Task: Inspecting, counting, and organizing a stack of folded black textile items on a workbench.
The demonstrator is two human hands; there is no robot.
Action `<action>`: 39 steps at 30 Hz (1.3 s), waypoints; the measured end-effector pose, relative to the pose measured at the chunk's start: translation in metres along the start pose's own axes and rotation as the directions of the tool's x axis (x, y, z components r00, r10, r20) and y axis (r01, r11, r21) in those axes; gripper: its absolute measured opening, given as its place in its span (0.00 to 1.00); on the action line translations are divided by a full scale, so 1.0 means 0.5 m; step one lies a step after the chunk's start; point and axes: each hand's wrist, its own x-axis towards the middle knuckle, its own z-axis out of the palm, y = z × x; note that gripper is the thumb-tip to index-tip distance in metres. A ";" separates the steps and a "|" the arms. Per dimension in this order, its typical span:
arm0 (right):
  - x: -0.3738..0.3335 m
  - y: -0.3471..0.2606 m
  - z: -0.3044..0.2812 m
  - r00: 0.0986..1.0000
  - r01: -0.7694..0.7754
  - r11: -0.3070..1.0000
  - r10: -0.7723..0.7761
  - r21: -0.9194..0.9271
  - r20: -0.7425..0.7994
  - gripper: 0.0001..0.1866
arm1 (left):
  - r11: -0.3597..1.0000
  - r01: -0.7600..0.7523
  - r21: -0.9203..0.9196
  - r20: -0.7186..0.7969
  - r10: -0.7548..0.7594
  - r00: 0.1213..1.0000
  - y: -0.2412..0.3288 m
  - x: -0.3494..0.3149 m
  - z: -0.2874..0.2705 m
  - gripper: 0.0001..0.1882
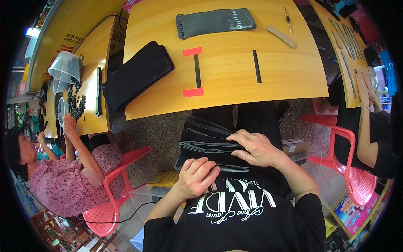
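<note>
While the person sat back from the wooden table [226, 90], a stack of black fabric pieces [210, 143] lay on their lap. The left hand [196, 176] rested curled on its near edge. The right hand [257, 148] pinched the top layers between fingers and thumb.

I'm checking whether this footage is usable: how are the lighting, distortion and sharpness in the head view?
Head view: even, soft light with mild glare on the orange table; strong fisheye bending of table edges toward a black rim; centre sharp, with both hands, left hand and right hand, crisp on the stack of black fabric pieces; edges darker and softer.
</note>
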 end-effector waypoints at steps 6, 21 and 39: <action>-0.011 -0.025 -0.012 1.000 -0.010 0.999 0.009 -0.038 -0.021 0.49 | 0.998 0.045 -0.041 -0.085 -0.048 0.995 -0.034 0.030 0.018 0.17; 0.003 -0.019 0.036 0.966 0.222 0.973 -0.227 -0.059 -0.120 0.38 | 0.349 0.513 -0.784 0.348 -0.436 0.830 -0.206 -0.057 0.017 0.66; -0.041 -0.005 0.106 0.930 0.071 0.606 0.246 0.793 -0.272 0.56 | 0.078 0.381 -0.921 0.184 -0.776 0.604 -0.180 -0.103 0.099 0.34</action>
